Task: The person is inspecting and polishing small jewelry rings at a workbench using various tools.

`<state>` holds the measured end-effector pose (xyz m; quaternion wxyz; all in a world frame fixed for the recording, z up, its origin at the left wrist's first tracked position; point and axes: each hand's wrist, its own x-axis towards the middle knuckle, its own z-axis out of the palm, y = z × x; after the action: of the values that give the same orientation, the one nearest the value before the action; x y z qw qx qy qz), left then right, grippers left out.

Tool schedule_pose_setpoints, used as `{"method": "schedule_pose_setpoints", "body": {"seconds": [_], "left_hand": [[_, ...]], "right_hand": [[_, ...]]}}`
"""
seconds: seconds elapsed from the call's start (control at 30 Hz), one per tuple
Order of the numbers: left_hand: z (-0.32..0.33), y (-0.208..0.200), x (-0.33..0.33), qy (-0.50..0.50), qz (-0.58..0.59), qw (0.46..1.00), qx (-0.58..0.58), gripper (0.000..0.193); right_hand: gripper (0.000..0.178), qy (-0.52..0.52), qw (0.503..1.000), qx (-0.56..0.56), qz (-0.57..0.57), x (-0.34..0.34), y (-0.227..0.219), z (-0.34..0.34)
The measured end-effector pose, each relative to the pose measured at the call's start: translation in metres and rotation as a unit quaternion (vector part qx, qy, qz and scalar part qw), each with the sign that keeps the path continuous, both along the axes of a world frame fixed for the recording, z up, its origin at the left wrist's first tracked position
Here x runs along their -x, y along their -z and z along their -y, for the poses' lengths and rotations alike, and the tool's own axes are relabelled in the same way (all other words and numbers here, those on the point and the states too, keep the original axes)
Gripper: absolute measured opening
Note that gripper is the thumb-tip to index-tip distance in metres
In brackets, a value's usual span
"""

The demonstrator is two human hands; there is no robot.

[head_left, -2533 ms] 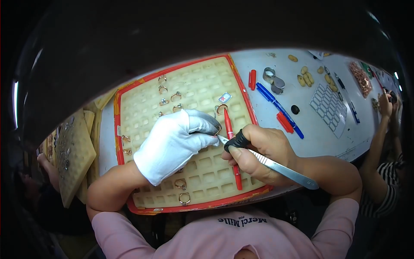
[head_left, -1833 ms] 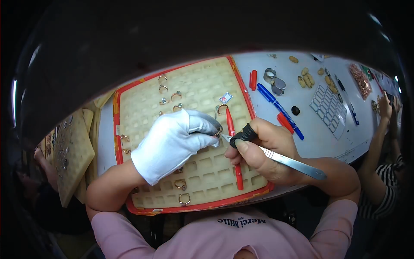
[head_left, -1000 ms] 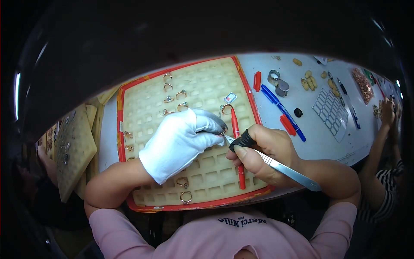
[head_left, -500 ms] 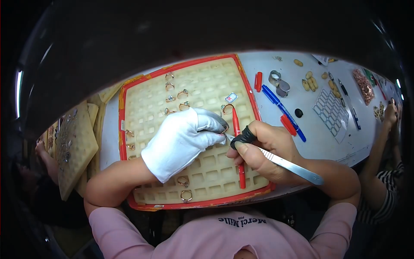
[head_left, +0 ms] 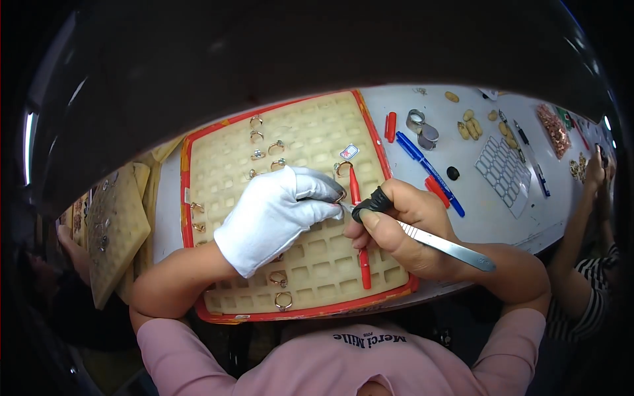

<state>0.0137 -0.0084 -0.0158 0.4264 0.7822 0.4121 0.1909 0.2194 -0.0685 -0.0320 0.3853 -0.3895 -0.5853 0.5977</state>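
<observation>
My left hand [head_left: 267,218] wears a white glove with greyed fingertips. Its thumb and fingers pinch a small ring [head_left: 341,197], of which only an edge shows. Closed around a silver scalpel [head_left: 452,248] with a ribbed flat handle is my right hand [head_left: 419,231], a black rubbery wrap on its finger. The scalpel's tip meets the ring, though the fingers hide the contact. Under the right hand lies a red pen [head_left: 364,270]. Just beyond the hands, a ring [head_left: 343,167] stands in the tray beside a small white-and-blue tag [head_left: 349,152].
A red-rimmed tray [head_left: 185,171] of pale foam slots holds several rings. To its right lie a blue marker [head_left: 432,173], red pen cap [head_left: 391,127], folding loupe [head_left: 422,129], label sheet [head_left: 505,175] and peanuts [head_left: 471,125]. Another foam tray [head_left: 122,231] leans at left. Other people's arms [head_left: 584,218] show at right.
Both hands keep almost the same pose at the ring, with only slight movement. The tray and table things appear shifted a little left and down in the view.
</observation>
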Motion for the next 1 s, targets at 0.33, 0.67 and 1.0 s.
{"method": "schedule_pose_setpoints", "body": {"seconds": [0.33, 0.67, 1.0], "left_hand": [[0.0, 0.001, 0.001, -0.001, 0.001, 1.0, -0.003, 0.017], [0.002, 0.0, -0.002, 0.012, 0.009, 1.0, -0.025, 0.019], [0.003, 0.004, 0.001, -0.022, 0.032, 0.999, 0.01, 0.016]], "right_hand": [[0.013, 0.008, 1.0, 0.008, -0.012, -0.001, 0.002, 0.0], [0.022, 0.006, 0.998, -0.043, 0.038, 0.002, 0.008, 0.001], [0.013, -0.012, 1.0, 0.024, 0.005, 0.0, 0.003, 0.0]]}}
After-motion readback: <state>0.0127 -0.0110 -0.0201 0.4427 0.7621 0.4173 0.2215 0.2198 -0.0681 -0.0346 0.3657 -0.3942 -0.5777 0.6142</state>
